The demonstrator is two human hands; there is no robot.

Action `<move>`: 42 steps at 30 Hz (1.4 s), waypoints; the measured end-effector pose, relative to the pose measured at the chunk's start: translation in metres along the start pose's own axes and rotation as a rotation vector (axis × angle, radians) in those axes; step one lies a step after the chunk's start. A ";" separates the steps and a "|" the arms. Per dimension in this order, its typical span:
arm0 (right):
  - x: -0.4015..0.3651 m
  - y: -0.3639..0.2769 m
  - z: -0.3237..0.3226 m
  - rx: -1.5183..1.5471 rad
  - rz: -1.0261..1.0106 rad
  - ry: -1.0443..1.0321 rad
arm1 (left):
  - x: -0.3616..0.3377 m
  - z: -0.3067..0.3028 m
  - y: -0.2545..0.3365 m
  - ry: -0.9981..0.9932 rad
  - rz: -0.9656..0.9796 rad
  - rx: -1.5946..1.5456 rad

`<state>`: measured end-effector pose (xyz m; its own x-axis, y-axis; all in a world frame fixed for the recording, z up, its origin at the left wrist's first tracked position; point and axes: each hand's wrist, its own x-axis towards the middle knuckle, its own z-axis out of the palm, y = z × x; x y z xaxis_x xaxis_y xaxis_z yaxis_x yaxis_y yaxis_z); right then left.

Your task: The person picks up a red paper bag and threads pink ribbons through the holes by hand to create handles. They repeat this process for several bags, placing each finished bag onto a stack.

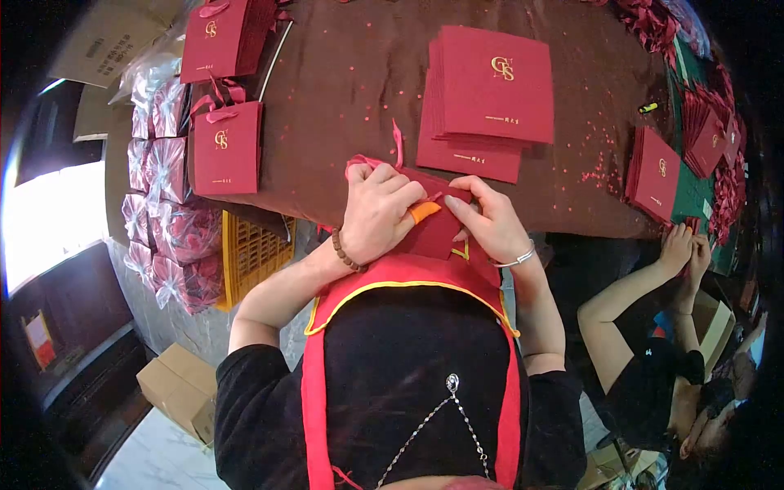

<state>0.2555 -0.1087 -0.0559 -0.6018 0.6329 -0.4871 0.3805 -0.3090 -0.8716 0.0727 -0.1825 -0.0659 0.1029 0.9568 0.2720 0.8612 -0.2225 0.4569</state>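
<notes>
A dark red paper gift bag [429,237] lies at the table's front edge, against my red apron. My left hand [376,204] is closed on it, fingers curled, with an orange cover on the thumb. My right hand [492,222] pinches with thumb and forefinger at the bag's upper edge, close to the left thumb. Between the two thumbs a bit of red ribbon [434,197] shows, though its exact path is hidden. One loose ribbon end [398,140] sticks up beyond my left knuckles.
A stack of flat red bags [494,90] lies just beyond my hands. Bags with ribbons [226,151] stand at left, beside plastic-wrapped bundles [167,171] and a yellow crate [249,253]. At right, a co-worker's hands [686,249] work near more bags [656,175].
</notes>
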 end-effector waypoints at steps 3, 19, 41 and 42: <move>0.004 0.003 0.000 0.081 -0.040 0.020 | 0.001 -0.002 0.001 0.044 0.036 0.030; -0.006 0.000 0.011 -0.443 -0.716 0.341 | 0.008 -0.006 0.006 0.314 0.279 0.224; -0.006 0.015 0.012 0.158 -0.352 0.122 | 0.009 -0.012 0.002 -0.022 -0.108 -0.299; -0.006 0.013 0.012 0.178 -0.324 0.121 | 0.009 -0.014 0.001 -0.020 -0.108 -0.298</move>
<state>0.2554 -0.1255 -0.0644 -0.5799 0.7936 -0.1840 0.0499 -0.1908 -0.9804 0.0677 -0.1764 -0.0512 0.0310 0.9808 0.1927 0.6845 -0.1613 0.7110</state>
